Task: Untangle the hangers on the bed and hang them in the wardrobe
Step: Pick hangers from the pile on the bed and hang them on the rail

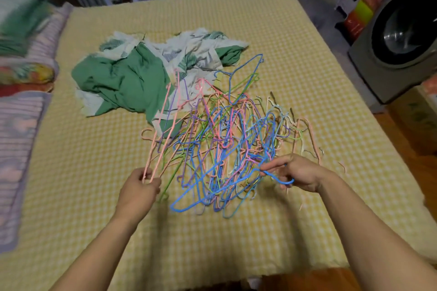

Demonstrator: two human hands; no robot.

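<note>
Left fingers: we see the left hand [142, 185] curled round the lower ends of two thin pink wire hangers [163, 125], thumb and fingers pinching them together.
Right fingers: the right hand [296, 172] pinches the hook of a bright blue wire hanger [212, 184] between thumb and forefinger; the other fingers are loosely bent.
Hand pose: both forearms reach forward from the near edge, the left raised so its pink hangers slant up and away, the right level over the near right part of the heap.
Tangle: the heap of thin coloured wire hangers [227, 130], pink, blue, green, purple and cream, lies on the middle of the bed, just in front of both hands; too knotted for us to count.
Surface: a bed with a yellow and white checked cover [272, 30].
On the bed: one crumpled green and leaf-printed cloth [132, 78] lies beyond the heap, touching its far left edge.
Room: folded striped bedding [21, 125] lies along the left side; one grey front-loading washing machine [402, 38] stands to the right; wooden floor [406, 130] shows beside it.
</note>
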